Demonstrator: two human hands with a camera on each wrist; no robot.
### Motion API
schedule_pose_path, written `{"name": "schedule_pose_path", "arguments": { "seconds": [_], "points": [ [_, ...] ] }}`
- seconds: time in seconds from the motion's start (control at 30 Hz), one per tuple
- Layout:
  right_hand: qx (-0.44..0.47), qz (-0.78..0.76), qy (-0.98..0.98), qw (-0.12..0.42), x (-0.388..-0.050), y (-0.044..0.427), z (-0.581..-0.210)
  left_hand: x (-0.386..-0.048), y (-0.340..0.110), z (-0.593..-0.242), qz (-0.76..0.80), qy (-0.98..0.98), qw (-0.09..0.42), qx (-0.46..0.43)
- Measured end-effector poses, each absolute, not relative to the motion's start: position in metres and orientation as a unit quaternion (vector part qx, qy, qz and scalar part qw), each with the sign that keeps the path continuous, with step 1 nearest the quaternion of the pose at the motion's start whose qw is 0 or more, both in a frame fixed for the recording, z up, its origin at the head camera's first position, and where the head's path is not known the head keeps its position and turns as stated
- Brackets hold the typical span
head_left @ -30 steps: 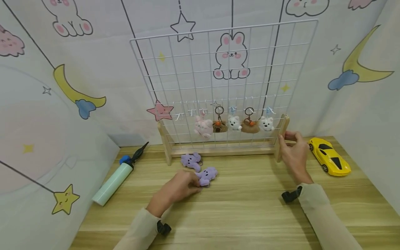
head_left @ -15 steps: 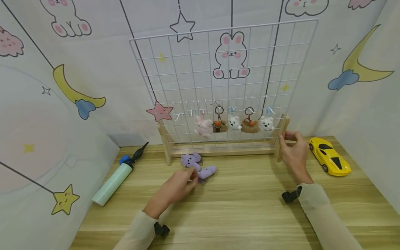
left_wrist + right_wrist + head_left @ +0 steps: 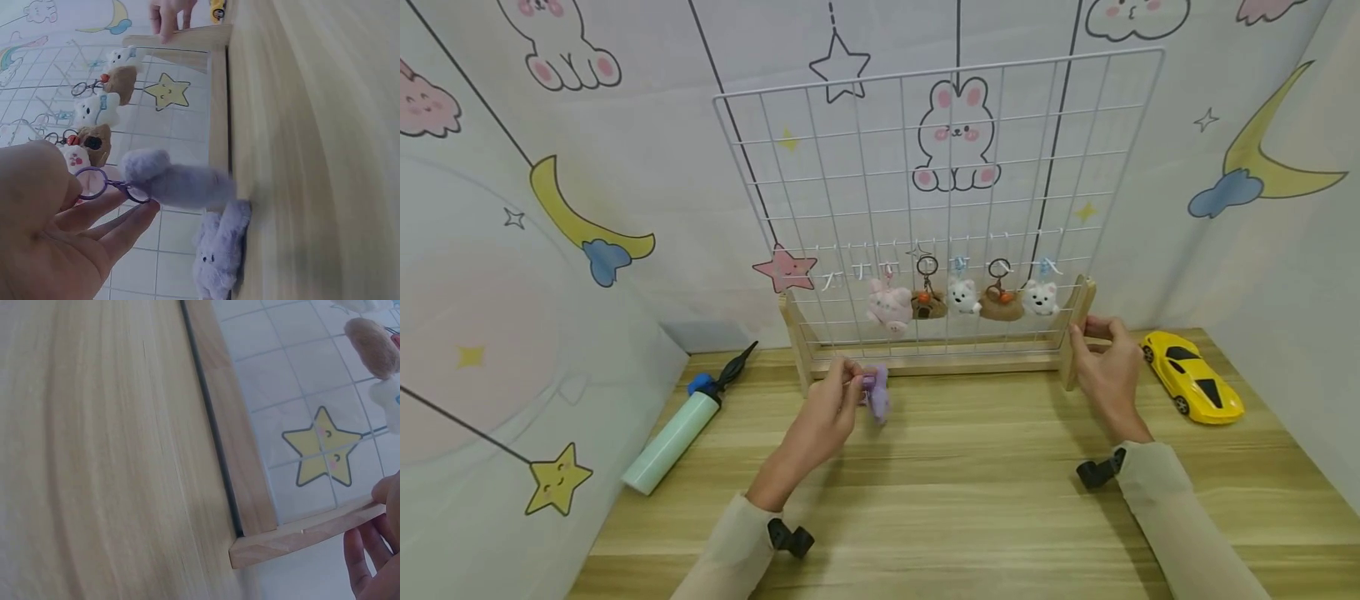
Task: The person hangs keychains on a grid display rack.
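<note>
My left hand [image 3: 823, 417] pinches the purple ring [image 3: 92, 183] of a plush keychain [image 3: 181, 184], whose fuzzy purple body dangles just above the table, before the rack's base. A second purple plush keychain [image 3: 219, 256] lies against the wooden base in the left wrist view; in the head view the left hand covers it. At the other end, my right hand [image 3: 1105, 367] holds the rack's right wooden leg [image 3: 1077, 329] between thumb and fingers. The white wire grid rack [image 3: 925, 167] carries a row of hooks with a pink plush [image 3: 890, 307], brown charms [image 3: 1002, 304] and white bear charms [image 3: 1040, 297].
Left of the rack lies a pale green hand pump [image 3: 673, 442] with a black nozzle. A yellow toy car [image 3: 1191, 375] stands right of my right hand. Printed cloth [image 3: 662, 125] hangs behind and at both sides of the wooden table [image 3: 970, 492].
My left hand has lifted the nearer purple plush keychain off the table and carried it toward the rack, slightly left. The right hand stays on the rack's leg.
</note>
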State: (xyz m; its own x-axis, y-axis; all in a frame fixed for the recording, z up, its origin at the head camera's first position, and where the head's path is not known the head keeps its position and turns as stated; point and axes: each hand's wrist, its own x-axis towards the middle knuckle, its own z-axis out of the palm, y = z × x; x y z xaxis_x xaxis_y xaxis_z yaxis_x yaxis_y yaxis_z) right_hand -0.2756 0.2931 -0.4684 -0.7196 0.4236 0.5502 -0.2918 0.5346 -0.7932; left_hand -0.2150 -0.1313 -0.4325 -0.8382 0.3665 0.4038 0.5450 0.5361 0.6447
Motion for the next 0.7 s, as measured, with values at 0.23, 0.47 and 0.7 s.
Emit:
{"name": "schedule_pose_path", "arguments": {
  "seconds": [0.23,0.47,0.7],
  "points": [
    [-0.040,0.478,-0.793,0.375,-0.277,0.294,-0.469,-0.222,-0.130,-0.423,-0.467,-0.834,0.144,-0.256],
    [-0.033,0.477,-0.791,0.381,-0.277,0.294,-0.470,-0.229,-0.121,-0.407,-0.509,-0.810,0.174,-0.234],
    [-0.033,0.479,-0.790,0.382,-0.277,0.293,-0.471,-0.234,-0.113,-0.387,-0.474,-0.816,0.247,-0.221]
  ]
}}
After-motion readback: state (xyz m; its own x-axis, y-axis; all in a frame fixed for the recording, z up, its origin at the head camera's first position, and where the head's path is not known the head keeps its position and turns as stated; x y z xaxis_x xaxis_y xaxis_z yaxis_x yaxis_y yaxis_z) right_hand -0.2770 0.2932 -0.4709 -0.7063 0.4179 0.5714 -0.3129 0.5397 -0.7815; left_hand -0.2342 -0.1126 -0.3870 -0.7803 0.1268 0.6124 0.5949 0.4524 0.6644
